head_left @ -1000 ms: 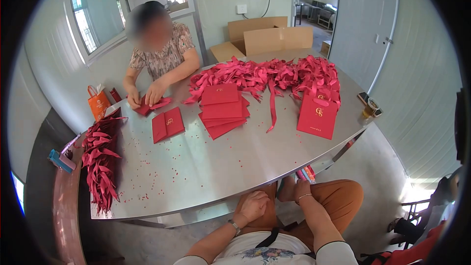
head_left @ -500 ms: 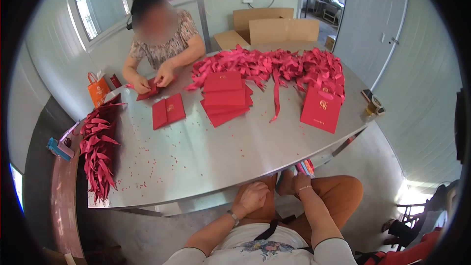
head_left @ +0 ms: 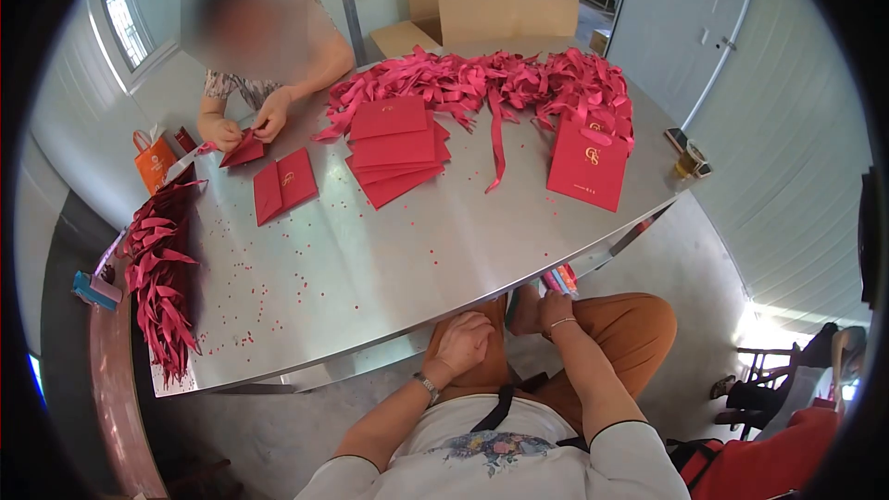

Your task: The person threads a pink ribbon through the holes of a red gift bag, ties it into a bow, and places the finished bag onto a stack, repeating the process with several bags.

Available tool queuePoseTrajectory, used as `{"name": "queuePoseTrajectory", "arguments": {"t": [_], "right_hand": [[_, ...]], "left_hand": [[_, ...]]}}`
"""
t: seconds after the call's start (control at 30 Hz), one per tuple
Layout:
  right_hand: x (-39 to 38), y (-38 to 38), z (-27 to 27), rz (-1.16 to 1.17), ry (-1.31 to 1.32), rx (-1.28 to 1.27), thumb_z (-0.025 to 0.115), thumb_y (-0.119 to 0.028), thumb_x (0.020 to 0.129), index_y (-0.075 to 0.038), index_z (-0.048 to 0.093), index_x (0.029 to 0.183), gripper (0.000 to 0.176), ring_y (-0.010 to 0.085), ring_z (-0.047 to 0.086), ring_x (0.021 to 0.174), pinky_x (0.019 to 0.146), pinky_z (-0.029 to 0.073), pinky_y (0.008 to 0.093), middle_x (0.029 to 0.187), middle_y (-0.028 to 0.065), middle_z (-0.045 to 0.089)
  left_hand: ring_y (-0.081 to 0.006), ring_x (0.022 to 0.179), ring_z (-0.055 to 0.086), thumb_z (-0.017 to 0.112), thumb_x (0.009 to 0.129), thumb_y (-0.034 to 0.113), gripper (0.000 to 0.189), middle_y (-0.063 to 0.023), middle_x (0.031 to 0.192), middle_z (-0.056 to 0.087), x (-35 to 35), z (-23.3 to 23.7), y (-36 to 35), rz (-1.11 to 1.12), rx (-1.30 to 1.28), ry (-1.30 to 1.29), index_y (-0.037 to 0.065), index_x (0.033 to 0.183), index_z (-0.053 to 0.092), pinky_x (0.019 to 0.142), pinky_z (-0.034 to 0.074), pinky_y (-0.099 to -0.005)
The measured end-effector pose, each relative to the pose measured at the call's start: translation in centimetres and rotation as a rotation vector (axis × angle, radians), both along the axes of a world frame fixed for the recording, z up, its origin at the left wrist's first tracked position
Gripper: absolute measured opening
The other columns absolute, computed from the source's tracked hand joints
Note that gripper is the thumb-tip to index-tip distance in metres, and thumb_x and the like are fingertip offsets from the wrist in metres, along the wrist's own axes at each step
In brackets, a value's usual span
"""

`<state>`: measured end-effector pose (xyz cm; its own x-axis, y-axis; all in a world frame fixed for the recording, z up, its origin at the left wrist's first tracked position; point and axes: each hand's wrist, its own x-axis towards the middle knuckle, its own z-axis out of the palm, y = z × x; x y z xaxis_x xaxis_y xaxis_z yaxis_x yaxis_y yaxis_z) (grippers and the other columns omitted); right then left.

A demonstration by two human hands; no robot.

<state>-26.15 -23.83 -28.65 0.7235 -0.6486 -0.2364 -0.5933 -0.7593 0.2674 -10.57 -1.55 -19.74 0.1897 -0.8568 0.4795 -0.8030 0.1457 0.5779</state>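
Note:
My left hand [head_left: 464, 341], with a watch on its wrist, rests on the orange-brown trousers below the table edge, its fingers curled together with nothing visible in them. My right hand [head_left: 556, 308] is down beside my bare foot [head_left: 525, 309]; its fingers are too small and hidden to read. Neither hand touches the red items on the metal table [head_left: 370, 268]. There lie a stack of red folded bags [head_left: 394, 150], a single folded red bag [head_left: 285, 187] and a red bag with a gold logo [head_left: 586, 162]. Red ribbons [head_left: 417, 83] are heaped along the back.
Across the table a co-worker [head_left: 319, 46] holds a red piece [head_left: 244, 150] with both hands. More ribboned red bags [head_left: 159, 278] line the left edge. An orange bag [head_left: 154, 163], a cup of drink [head_left: 688, 162], a phone [head_left: 677, 139] and cardboard boxes [head_left: 507, 20] are around.
The whole view has shifted, so the table and its items appear higher and further left. The co-worker's head is lower and nearer the red piece. My hands keep their places on my lap and foot.

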Motion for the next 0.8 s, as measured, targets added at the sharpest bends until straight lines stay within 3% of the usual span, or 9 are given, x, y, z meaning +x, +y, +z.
{"name": "queuePoseTrajectory", "arguments": {"t": [0.37,0.43,0.67,0.73,0.8], "right_hand": [[0.3,-0.3,0.3,0.019,0.007,0.017,0.057,-0.019,0.088,-0.010,0.074,0.094,0.020,0.0232,0.063,0.104,0.082,0.052,0.0413,0.106,0.0082,0.067],[0.6,-0.3,0.6,-0.008,0.051,0.039,0.054,-0.019,0.090,-0.012,0.072,0.102,0.023,0.0225,0.063,0.104,0.083,0.049,0.0414,0.109,0.0051,0.067],[0.4,0.3,2.3,0.072,0.089,-0.007,0.054,-0.018,0.089,-0.013,0.072,0.102,0.023,0.0242,0.064,0.102,0.087,0.046,0.0427,0.107,0.0050,0.067],[0.4,0.0,1.4,0.054,0.040,0.026,0.058,-0.015,0.086,-0.011,0.074,0.097,0.019,0.0261,0.064,0.103,0.082,0.053,0.0421,0.108,0.0092,0.067],[0.6,-0.1,0.8,-0.030,0.020,0.093,0.058,-0.013,0.085,-0.012,0.074,0.096,0.019,0.0262,0.064,0.104,0.082,0.053,0.0411,0.108,0.0087,0.067]], "left_hand": [[-0.0283,0.101,0.062,0.065,0.073,0.002,0.012,-0.0076,0.097,0.067,0.2,0.0,-0.1,-0.001,0.004,0.039,0.007,0.084,0.068,0.091,0.049,-0.0388],[-0.0284,0.101,0.062,0.065,0.073,0.002,0.012,-0.0075,0.097,0.067,0.2,0.1,-0.3,-0.007,0.007,0.038,0.007,0.084,0.068,0.091,0.049,-0.0388],[-0.0289,0.098,0.062,0.063,0.072,0.002,0.011,-0.0087,0.094,0.066,0.1,0.6,-0.4,-0.004,-0.016,0.016,0.005,0.082,0.066,0.088,0.050,-0.0391],[-0.0296,0.095,0.062,0.062,0.072,0.001,0.010,-0.0099,0.091,0.065,0.3,0.8,-0.4,-0.013,-0.034,0.013,0.004,0.081,0.065,0.086,0.051,-0.0395],[-0.0304,0.098,0.063,0.065,0.071,0.001,0.011,-0.0105,0.095,0.067,0.4,0.5,-0.2,-0.019,0.043,-0.019,0.006,0.082,0.067,0.086,0.052,-0.0409]]}}
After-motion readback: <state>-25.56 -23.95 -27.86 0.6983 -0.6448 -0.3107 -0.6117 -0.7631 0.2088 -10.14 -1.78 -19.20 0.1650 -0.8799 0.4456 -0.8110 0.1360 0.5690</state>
